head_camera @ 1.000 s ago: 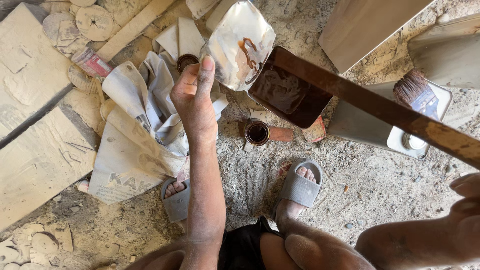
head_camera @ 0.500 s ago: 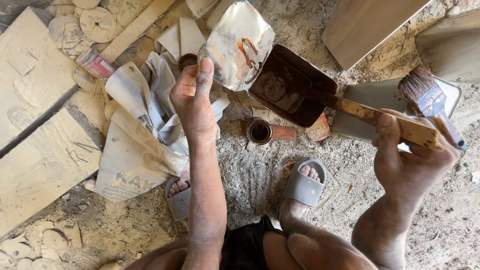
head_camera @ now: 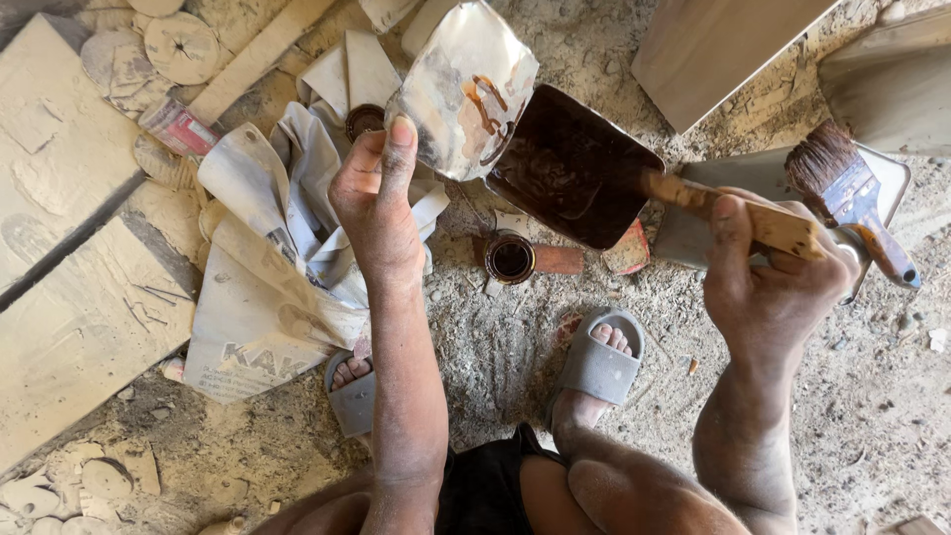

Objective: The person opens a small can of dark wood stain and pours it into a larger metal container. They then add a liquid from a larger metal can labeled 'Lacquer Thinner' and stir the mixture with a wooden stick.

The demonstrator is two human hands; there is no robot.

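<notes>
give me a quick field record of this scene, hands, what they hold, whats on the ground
left hand: raised, pinching a stained crumpled sheet by its lower edge
right hand: gripping a wooden stick and a brush together
stick end: dark-stained flat board, touching the sheet
brush: bristles up, stained brown
ground: small open can of dark liquid, paper sacks, wood offcuts
feet: grey sandals, on sandy floor
</notes>
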